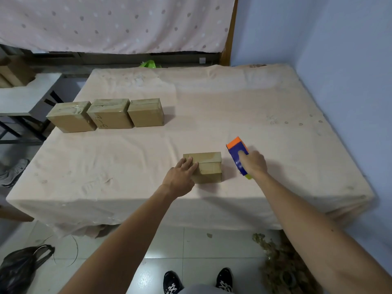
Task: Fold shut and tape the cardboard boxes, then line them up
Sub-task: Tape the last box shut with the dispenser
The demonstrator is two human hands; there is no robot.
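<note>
On the floor at the far left lies a black bag (21,264), and beyond it a side table (29,98) carries brown cartons (14,71). On the main table's pink cloth (233,98), toward the far left, three taped boxes stand side by side in a row: the left box (71,116), the middle box (109,113) with handwriting on it, and the right box (146,112), each touching or almost touching its neighbour. Nearer the front edge, about mid-table and well apart from the row, sits the near box (210,168) with its flaps folded down. The left hand (180,177) rests on its top left edge, fingers straight and flat, gripping nothing. Just right of that box, and not touching it, is the dispenser (237,153), blue with an orange far end. The right hand (253,163) grips it from the right, fingers curled round its body. Whether the dispenser rests on the cloth cannot be told. On the floor at the lower right lies a heap of dry plants (275,262), beside a blue wall (339,60).
</note>
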